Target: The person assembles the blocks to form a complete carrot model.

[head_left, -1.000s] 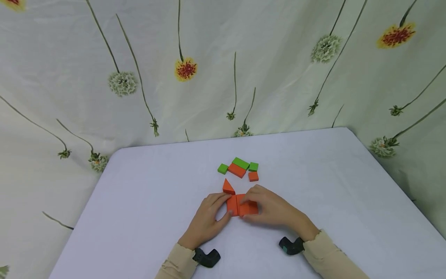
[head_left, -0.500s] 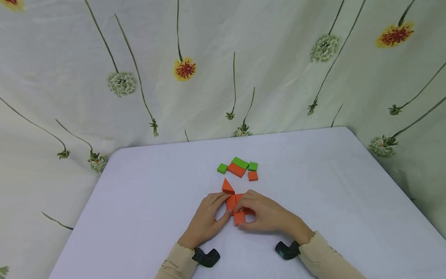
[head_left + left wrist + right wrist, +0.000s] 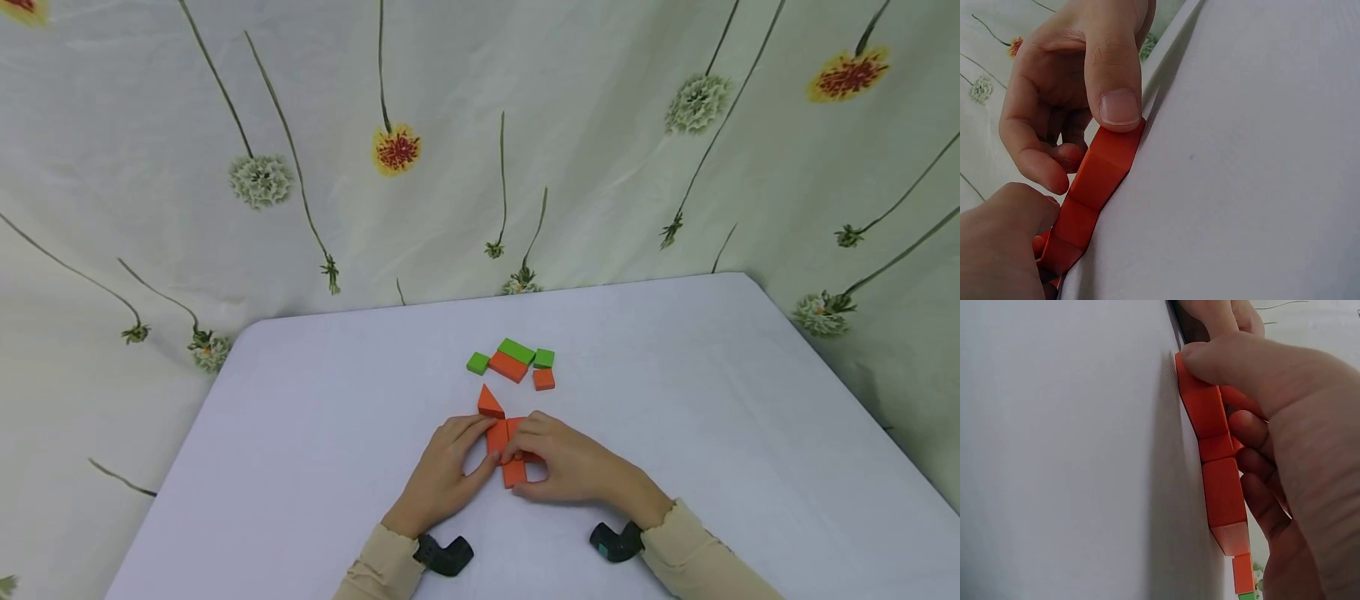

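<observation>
My left hand (image 3: 446,475) rests on the table and holds an orange block (image 3: 497,437) between thumb and fingers. Beside that block, on its right, lies another orange block (image 3: 516,426), partly hidden by my right hand (image 3: 573,460). The right hand pinches a small square orange block (image 3: 514,476) at the near side of these two; its thumb (image 3: 1213,359) is on the near end in the right wrist view. In the left wrist view the small block (image 3: 1104,165) lies against the row. An orange triangular block (image 3: 490,403) touches the far end of the left block.
Farther back lie a long orange block (image 3: 508,367), a long green block (image 3: 517,351), two small green blocks, one at left (image 3: 477,363) and one at right (image 3: 544,358), and a small orange block (image 3: 543,380). A flower-patterned cloth (image 3: 450,208) hangs behind the white table (image 3: 337,400).
My right hand has moved left and nearer, from over the right block to the row's near side, bringing the small orange block there and lowering it slightly. The left hand has stayed put.
</observation>
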`<state>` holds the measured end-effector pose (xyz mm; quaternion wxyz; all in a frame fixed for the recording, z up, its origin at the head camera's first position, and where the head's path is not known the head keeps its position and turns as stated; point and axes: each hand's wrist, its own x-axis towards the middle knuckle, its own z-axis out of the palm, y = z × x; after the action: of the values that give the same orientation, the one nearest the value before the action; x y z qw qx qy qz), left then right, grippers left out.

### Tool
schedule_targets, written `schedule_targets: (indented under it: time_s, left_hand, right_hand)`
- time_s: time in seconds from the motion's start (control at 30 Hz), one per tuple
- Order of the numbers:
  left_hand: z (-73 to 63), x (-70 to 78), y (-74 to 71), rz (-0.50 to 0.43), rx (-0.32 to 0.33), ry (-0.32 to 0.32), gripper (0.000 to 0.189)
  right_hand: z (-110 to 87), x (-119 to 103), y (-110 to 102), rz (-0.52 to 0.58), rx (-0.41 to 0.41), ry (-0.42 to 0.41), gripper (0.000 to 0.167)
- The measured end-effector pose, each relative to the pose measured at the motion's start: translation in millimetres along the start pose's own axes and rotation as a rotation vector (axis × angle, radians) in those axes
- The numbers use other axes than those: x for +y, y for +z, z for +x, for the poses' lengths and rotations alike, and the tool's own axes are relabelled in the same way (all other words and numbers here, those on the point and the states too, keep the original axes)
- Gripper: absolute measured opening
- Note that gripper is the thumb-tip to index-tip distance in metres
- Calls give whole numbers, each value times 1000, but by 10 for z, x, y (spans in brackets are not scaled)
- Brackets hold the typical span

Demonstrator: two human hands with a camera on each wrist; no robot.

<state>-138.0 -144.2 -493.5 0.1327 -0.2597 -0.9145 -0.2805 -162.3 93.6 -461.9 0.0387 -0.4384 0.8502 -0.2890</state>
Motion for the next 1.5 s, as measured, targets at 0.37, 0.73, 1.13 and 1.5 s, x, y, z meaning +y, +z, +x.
schedule_targets:
  time_s: [0.37, 0.73, 1.13, 1.5]
  left_hand:
    - [-1, -17, 25, 17, 18, 18, 46]
    - [-15, 24, -13, -11, -23, -35, 47]
    - [9, 40, -34, -23, -13, -22, 45]
    - [6, 44, -36, -20, -27, -39, 45]
  right_hand:
    - [2, 0, 5, 25, -5, 24, 28]
    - [-11, -2, -18, 76, -22, 45, 31]
    - [-8, 20, -96, 1, 201, 118, 27]
    - [-23, 198, -104, -72, 370, 174, 36]
